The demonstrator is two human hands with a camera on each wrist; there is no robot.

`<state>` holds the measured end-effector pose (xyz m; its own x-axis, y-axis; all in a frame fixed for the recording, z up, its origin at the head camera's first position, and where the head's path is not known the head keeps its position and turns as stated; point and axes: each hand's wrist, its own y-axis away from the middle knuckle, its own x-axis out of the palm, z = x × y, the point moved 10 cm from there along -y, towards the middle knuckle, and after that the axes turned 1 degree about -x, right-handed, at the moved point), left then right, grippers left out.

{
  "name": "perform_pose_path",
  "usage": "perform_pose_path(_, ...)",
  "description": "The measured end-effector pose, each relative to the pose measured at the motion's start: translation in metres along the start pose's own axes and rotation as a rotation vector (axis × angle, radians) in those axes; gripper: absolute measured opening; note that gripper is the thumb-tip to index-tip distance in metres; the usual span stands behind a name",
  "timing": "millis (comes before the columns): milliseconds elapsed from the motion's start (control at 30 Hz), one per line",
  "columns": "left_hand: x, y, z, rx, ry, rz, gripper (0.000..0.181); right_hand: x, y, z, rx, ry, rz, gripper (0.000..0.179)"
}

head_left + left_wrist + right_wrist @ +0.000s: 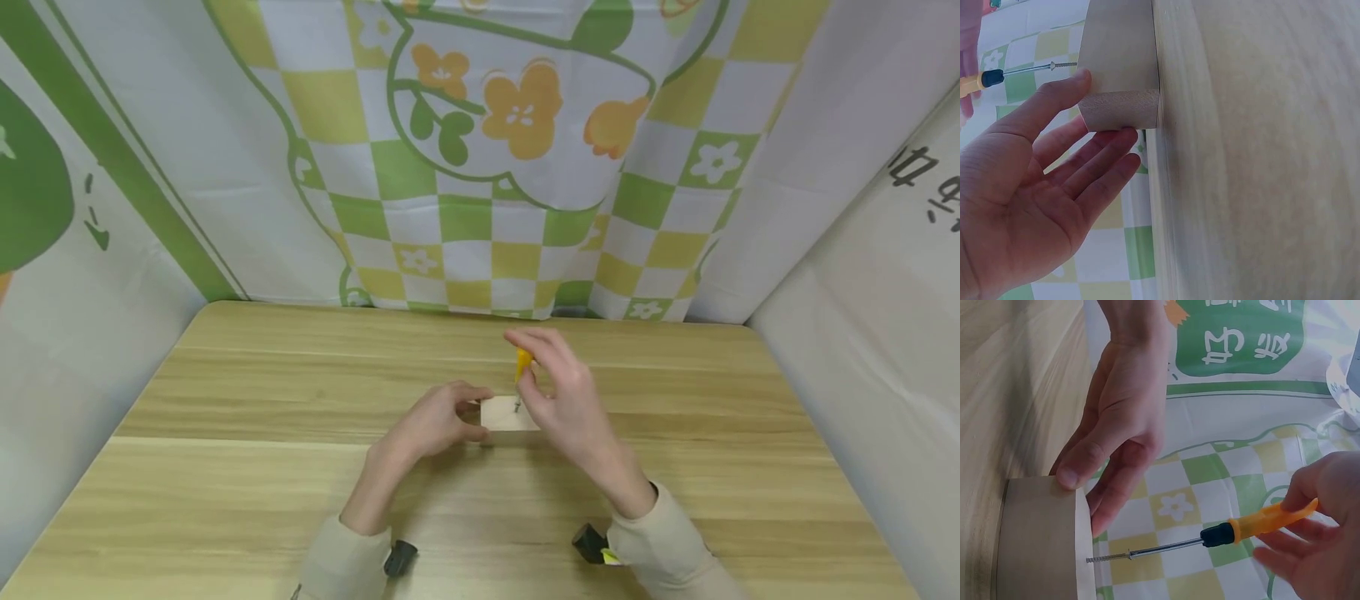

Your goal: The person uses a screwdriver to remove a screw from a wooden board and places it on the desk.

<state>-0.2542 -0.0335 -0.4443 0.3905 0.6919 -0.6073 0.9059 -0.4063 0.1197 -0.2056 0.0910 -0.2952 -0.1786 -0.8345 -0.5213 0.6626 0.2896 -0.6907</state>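
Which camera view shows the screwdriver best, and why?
The right wrist view shows the screwdriver best: its orange handle, dark collar and shaft appear large. The left wrist view shows shaft and collar, with the handle cut by the edge. The head view shows mainly part of the handle.

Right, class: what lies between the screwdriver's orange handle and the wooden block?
Going down from the orange handle: a dark collar, the metal shaft, then a screw reaching the wooden block. The right wrist view shows this.
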Motion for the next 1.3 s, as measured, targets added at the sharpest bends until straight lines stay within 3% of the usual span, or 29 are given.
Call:
perform_pose_path(267, 0.0002, 0.0008, -0.0006, 0.000, -0.002, 0.008, 0.058, -0.0039, 0.0001, -0.0005, -0.010, 0.052, -0.048, 0.041)
perform_pose_path(600, 0.0011, 0.0008, -0.0002, 0.000, 0.003, 0.019, 0.059, 0.0023, 0.0031, -0.0054, 0.067, 0.014, 0.036, 0.044)
perform_pose_path(800, 0.0010, 0.0012, -0.0005, -0.001, -0.007, 0.022, 0.060, -0.0021, 0.0021, -0.0039, 0.032, 0.075, -0.014, 0.039)
perform_pose_path(1033, 0.0017, 0.0006, -0.0010, 0.004, -0.009, 0.024, 0.062, -0.0046, 0.0024, -0.0046, 0.041, 0.024, -0.022, 0.040)
perform_pose_path(1300, 0.0016, -0.0006, -0.0007, 0.016, -0.013, 0.019, 0.061, -0.0067, 0.0038, -0.0075, 0.052, 0.042, -0.042, 0.043)
